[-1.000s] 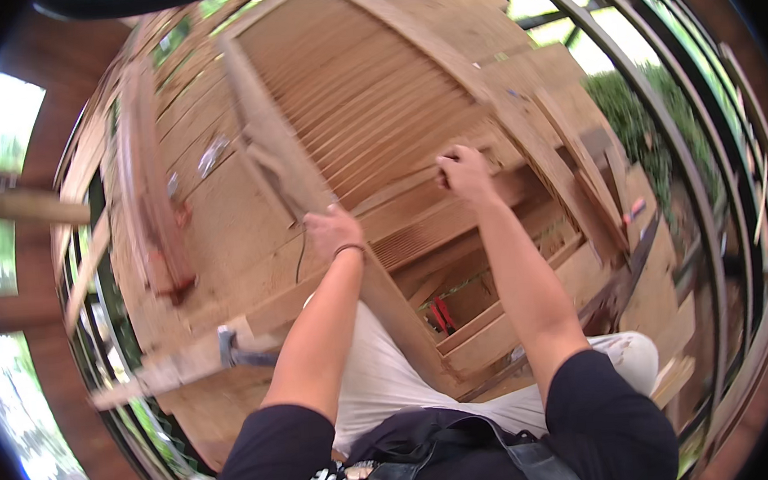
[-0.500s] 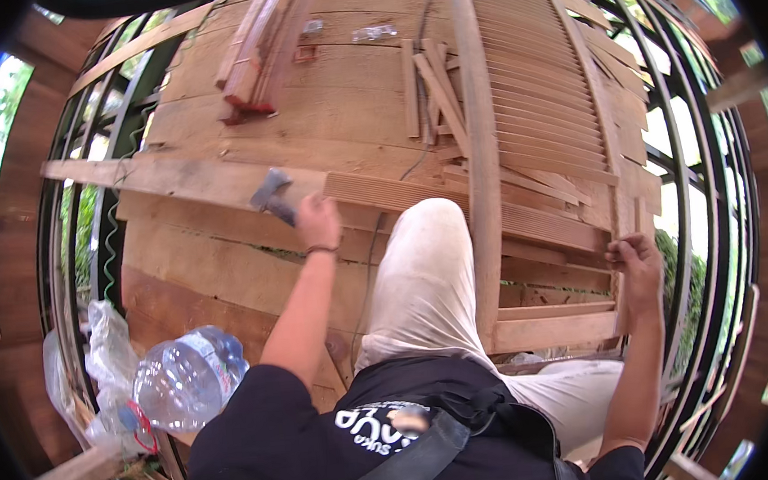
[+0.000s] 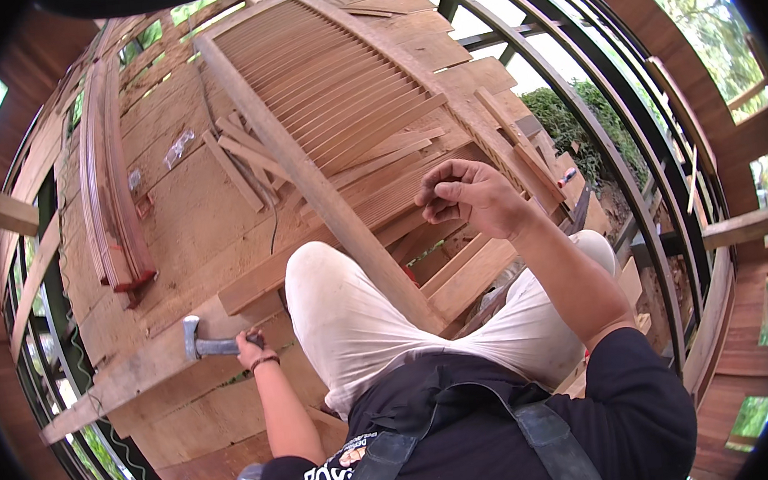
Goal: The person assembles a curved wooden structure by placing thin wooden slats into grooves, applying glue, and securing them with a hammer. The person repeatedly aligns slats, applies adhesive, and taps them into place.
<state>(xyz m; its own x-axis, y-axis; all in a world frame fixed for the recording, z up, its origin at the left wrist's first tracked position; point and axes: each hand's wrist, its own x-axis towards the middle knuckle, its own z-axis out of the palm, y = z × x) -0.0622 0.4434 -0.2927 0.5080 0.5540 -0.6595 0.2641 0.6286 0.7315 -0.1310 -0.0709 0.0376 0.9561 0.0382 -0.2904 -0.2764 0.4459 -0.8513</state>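
Hammer [image 3: 221, 347] in my left hand [image 3: 250, 348]; right hand [image 3: 473, 200] curled above a louvred wooden frame [image 3: 307, 176]

My left hand wraps the dark handle, out to the left of my white-trousered legs [image 3: 340, 307]; the metal head [image 3: 192, 336] points left, over a long plank [image 3: 134, 386]; my right hand hangs above the lower part of the frame, fingers [image 3: 437, 174] bent in and the gap narrow, though I cannot tell whether anything small sits between them; the frame slants away from me, slats [image 3: 336, 90] across its upper part, its near end between my legs; loose strips [image 3: 236, 166] lie just left of it; farther left, red-brown mouldings [image 3: 109, 180] lie side by side on the wooden boards [image 3: 175, 225].
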